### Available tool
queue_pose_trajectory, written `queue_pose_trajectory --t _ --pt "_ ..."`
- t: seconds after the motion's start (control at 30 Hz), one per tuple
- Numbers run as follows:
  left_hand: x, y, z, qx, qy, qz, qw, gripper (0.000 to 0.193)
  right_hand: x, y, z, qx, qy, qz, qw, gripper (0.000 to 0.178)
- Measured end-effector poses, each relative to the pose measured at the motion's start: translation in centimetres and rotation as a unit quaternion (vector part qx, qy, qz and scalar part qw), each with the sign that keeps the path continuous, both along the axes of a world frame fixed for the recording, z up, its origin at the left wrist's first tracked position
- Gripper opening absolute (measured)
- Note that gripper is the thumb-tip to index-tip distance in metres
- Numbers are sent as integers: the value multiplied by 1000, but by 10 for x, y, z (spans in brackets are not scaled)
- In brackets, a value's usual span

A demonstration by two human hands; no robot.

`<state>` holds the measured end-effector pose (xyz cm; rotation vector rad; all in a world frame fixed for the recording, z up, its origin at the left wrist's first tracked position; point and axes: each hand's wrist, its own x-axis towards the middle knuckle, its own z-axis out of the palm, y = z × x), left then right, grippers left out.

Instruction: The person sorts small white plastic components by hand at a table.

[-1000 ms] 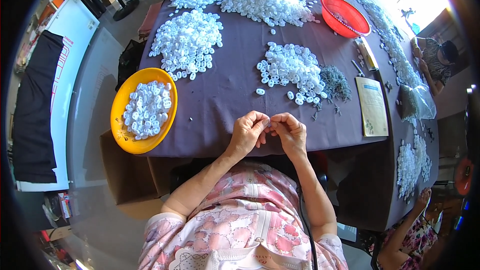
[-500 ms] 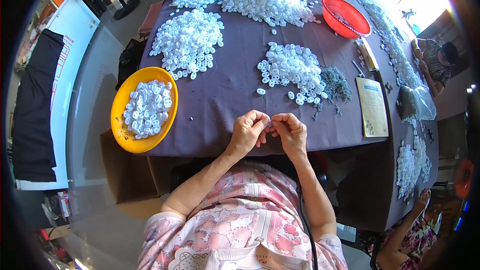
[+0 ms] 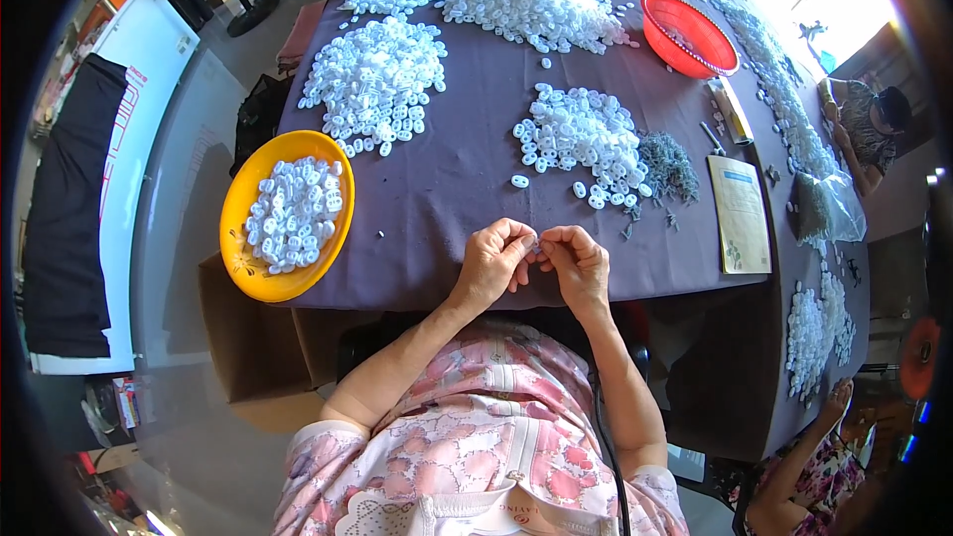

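My left hand (image 3: pixel 493 260) and my right hand (image 3: pixel 579 263) meet just above the table's near edge. Thumb and forefinger of each are pinched together at the same spot. Between the fingertips shows a bit of a small pale piece (image 3: pixel 538 248); its shape is mostly covered. Beyond the hands lies a loose pile of white oval plastic pieces with two openings each (image 3: pixel 584 139). Touching that pile on its right is a heap of tiny grey-green parts (image 3: pixel 668 167). A yellow oval bowl (image 3: pixel 234 238) to the left holds many of the white pieces.
Bigger white piles (image 3: pixel 372 79) cover the far side of the dark tablecloth (image 3: pixel 437 208). A red basket (image 3: pixel 685 35) and a booklet (image 3: pixel 740 213) lie to the right. Below the bowl stands an open cardboard box (image 3: pixel 248 347). Other people sit along the right side.
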<state>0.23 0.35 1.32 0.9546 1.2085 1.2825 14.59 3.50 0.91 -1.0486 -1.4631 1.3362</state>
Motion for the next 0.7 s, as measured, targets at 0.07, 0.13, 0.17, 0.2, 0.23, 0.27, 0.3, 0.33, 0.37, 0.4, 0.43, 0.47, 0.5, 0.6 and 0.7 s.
queue_pose_trajectory --t 0.07,0.13,0.17,0.2,0.23,0.27,0.3,0.33,0.37,0.4,0.43,0.47,0.5,0.6,0.7 --pt "-1 0 -1 1 1 0 1000 10 0 0 0 3 0 -1 1000 6" --pt "-1 0 -2 2 7 -3 1000 11 0 0 -1 13 -5 3 1000 7" --pt "-1 0 -1 2 7 -3 1000 11 0 -1 -1 13 -5 3 1000 7" --pt "0 0 0 3 18 -4 1000 11 0 -1 -1 12 -3 6 1000 7" --pt "0 0 1 3 29 -6 1000 11 0 -1 0 12 0 8 1000 7" --pt "0 0 2 2 29 -6 1000 11 0 -2 0 11 0 8 1000 7" --pt "0 0 3 2 30 -5 1000 11 0 -2 1 8 -2 6 1000 7" --pt "0 0 3 1 31 -4 1000 11 -1 -2 2 5 -5 3 1000 7" --pt "0 0 3 1 31 -4 1000 11 -2 -2 3 5 -5 2 1000 7" --pt "0 0 2 -1 29 -3 1000 11 -2 -2 3 1 -3 -3 1000 7" --pt "0 0 2 -3 27 -2 1000 10 -3 -2 4 -2 -2 -7 1000 7" --pt "0 0 2 -3 27 -3 1000 10 -3 -2 4 -2 -2 -8 1000 7" --pt "-1 0 2 -4 26 -3 1000 11 -3 -2 5 -9 -5 -8 1000 6" --pt "0 0 2 -2 26 -4 1000 11 -1 -1 3 -10 -11 -5 1000 6" --pt "0 0 1 2 26 -3 1000 11 0 -1 2 2 -17 1 1000 6"
